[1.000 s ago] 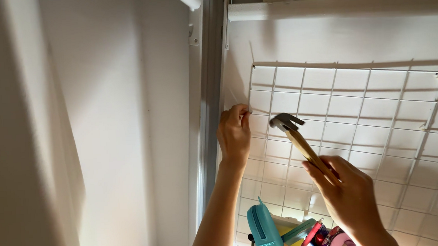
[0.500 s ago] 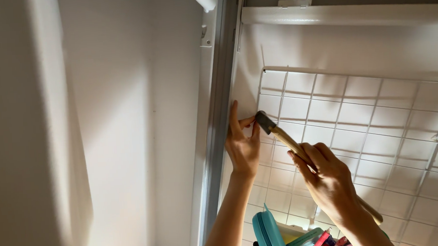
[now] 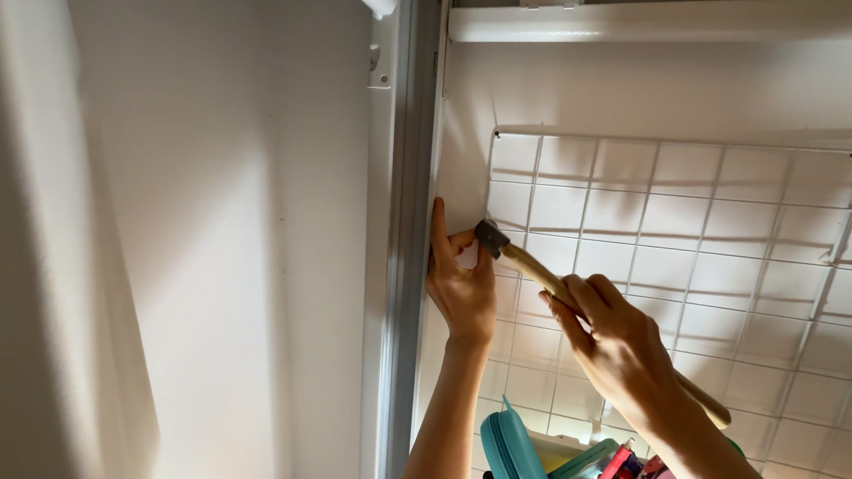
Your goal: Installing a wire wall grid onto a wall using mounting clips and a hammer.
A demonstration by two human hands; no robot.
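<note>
i see the hammer (image 3: 545,277) held up against a white wire grid (image 3: 699,254) on the wall, its dark metal head at the grid's left edge and its wooden handle running down and to the right, the butt end showing below my wrist. my right hand (image 3: 616,346) is wrapped tight round the middle of the handle, fingers curled over it and thumb side up. the hammer head sits just beside the fingertips of my left hand (image 3: 462,286), touching or nearly so; i cannot tell which. my left hand is raised with the forefinger pointing straight up along the wall and the thumb and other fingers pinched together at the spot where the head meets the grid; whatever it pinches is too small to make out, so i cannot tell if it grips anything. just left of that hand a grey metal rail (image 3: 411,240) runs top to bottom, tilted slightly in this view. further left is a plain white panel (image 3: 203,251), lit in broad soft bands. above the grid a white bar (image 3: 667,21) runs across the top of the view. the grid hangs flat on the white wall, and its squares throw faint shadows behind it. below, between my forearms, a teal case (image 3: 510,454) stands on edge, with red and pink items (image 3: 628,472) crowded just right of it, partly cut off by the bottom edge.
</note>
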